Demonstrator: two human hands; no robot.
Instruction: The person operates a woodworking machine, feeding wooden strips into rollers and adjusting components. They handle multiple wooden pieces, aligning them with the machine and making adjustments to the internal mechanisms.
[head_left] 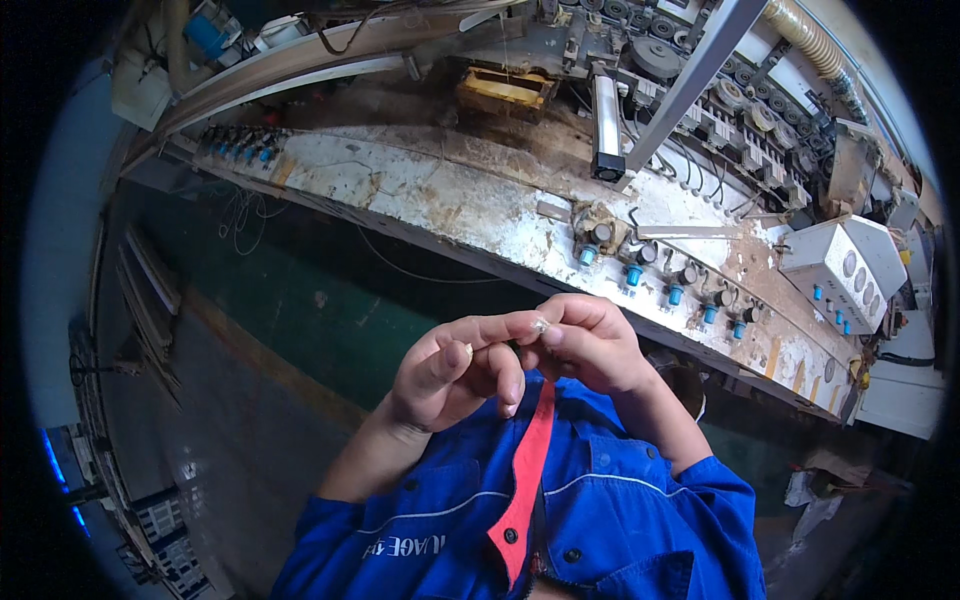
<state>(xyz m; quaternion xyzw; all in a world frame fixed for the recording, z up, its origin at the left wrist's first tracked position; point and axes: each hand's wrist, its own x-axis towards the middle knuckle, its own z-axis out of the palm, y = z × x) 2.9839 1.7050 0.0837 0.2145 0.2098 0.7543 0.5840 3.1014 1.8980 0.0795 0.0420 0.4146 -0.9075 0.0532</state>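
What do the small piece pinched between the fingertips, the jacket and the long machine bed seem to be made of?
Small piece: pale, slightly glossy, perhaps plastic or glue; too small to tell. Jacket: blue woven cloth, matte, with seams, red lining and press studs. Machine bed: painted metal, its white coat chipped and stained brown.

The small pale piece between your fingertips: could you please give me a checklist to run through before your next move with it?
1. Small pale piece pinched between fingertips: ok.
2. Left hand and right hand meet at it: ok.
3. What the piece is: cannot tell, too small.
4. Hands held apart from the machine: ok.
5. Blue jacket sleeves pushed back from the wrists: ok.
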